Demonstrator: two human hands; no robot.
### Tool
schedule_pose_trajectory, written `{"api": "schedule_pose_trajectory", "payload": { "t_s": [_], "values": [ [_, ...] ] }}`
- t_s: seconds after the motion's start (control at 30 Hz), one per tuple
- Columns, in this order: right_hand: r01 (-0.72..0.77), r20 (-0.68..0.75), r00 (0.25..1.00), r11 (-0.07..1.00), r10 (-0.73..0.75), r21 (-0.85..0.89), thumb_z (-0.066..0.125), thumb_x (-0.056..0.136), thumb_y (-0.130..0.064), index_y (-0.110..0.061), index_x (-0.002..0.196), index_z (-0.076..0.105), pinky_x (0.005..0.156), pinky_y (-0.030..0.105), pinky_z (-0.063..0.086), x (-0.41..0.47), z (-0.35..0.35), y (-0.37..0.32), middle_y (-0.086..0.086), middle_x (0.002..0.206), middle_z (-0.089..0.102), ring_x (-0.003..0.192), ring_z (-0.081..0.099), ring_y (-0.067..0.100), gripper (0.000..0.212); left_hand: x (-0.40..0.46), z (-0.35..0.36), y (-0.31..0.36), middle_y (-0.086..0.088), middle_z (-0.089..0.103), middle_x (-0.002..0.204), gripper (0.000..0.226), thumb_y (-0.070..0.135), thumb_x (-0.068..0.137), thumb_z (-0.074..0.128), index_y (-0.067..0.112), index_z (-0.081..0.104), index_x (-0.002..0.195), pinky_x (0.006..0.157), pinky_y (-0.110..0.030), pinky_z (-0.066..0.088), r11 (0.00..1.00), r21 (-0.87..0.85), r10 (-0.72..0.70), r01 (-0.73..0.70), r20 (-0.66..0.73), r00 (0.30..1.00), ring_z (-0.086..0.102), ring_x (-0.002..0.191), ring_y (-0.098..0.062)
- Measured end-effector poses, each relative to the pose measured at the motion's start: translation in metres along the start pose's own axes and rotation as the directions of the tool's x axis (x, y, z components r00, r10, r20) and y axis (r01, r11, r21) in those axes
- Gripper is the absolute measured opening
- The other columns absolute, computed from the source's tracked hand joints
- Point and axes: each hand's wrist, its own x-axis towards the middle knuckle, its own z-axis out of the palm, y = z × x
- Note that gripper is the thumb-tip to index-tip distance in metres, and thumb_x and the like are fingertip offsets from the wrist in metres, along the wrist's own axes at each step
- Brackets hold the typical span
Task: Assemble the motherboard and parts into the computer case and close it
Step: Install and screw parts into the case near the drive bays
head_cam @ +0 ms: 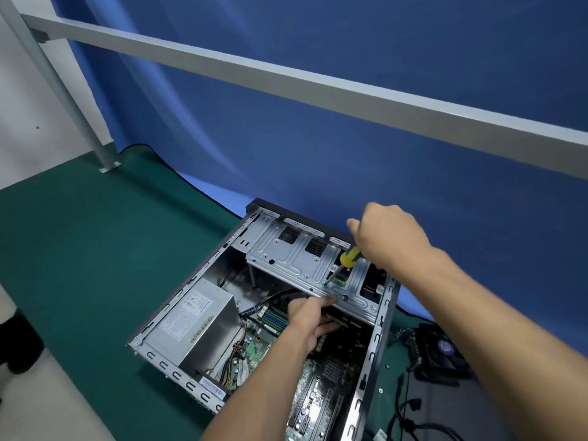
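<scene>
The right hand gripped a yellow screwdriver, shaft slanting down-left onto the drive cage. Just below, the left hand pinched the cage's edge, nearest the tip, inside the open computer case at lower centre.

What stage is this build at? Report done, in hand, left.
Done: motherboard and power supply sit inside the case.
In hand: right hand grips the screwdriver, its tip at the drive cage; left hand reaches under the cage's edge.
Left: fan and cables lie outside; case open.
</scene>
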Motion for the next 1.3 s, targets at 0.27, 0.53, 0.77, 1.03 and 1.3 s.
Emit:
{"api": "schedule_pose_trajectory", "payload": {
  "t_s": [0.27,0.53,0.77,1.03,1.3],
  "values": [
    [0.018,-0.003,1.0,0.999,-0.019,-0.036,0.046,0.097,-0.034,-0.011,0.092,0.041,0.048,0.029,0.031,0.001,-0.001,-0.004,0.012,0.093,0.059,0.069,0.051,0.028,0.025,0.002,-0.001,-0.001,-0.025,0.064,0.111,0.012,-0.001,0.078,0.071,-0.003,0.061,0.084,0.063,-0.042,0.059,1.0,0.004,0.011,-0.011,-0.003,1.0,0.061,0.1,-0.042],
    [0.016,0.019,1.0,1.0,-0.016,-0.024,0.049,0.095,-0.03,-0.012,0.08,0.042,0.05,0.028,0.039,0.007,0.0,-0.009,0.008,0.081,0.057,0.059,0.052,0.023,0.024,0.003,-0.002,0.0,-0.028,0.062,0.115,0.015,0.001,0.078,0.071,-0.004,0.062,0.089,0.064,-0.043,0.059,1.0,0.016,0.012,-0.012,0.009,1.0,0.06,0.104,-0.044],
    [0.008,0.02,1.0,1.0,-0.007,-0.011,0.048,0.096,-0.032,-0.012,0.08,0.043,0.05,0.027,0.037,0.008,-0.001,-0.008,0.009,0.079,0.057,0.057,0.049,0.02,0.026,0.0,-0.002,0.002,-0.028,0.062,0.115,0.021,0.001,0.079,0.071,-0.006,0.061,0.096,0.063,-0.041,0.06,1.0,0.012,0.008,-0.009,0.023,1.0,0.061,0.099,-0.041],
    [-0.002,0.1,0.995,1.0,-0.001,0.029,0.049,0.095,-0.028,-0.013,0.088,0.04,0.055,0.03,0.045,0.007,-0.003,-0.013,0.01,0.082,0.061,0.054,0.052,0.021,0.018,-0.002,-0.002,0.004,-0.029,0.061,0.116,0.02,0.0,0.079,0.071,-0.006,0.061,0.095,0.068,-0.044,0.059,1.0,0.019,0.002,-0.002,0.032,0.999,0.059,0.107,-0.045],
    [-0.01,0.113,0.994,0.999,0.004,0.053,0.05,0.091,-0.017,-0.015,0.094,0.042,0.053,0.029,0.045,0.007,-0.003,-0.015,0.009,0.086,0.058,0.062,0.06,0.026,0.009,-0.002,-0.003,0.003,-0.028,0.062,0.115,0.019,0.001,0.08,0.07,-0.006,0.061,0.095,0.069,-0.043,0.059,1.0,0.029,0.0,-0.001,0.036,0.999,0.059,0.107,-0.044]
  ]
}}
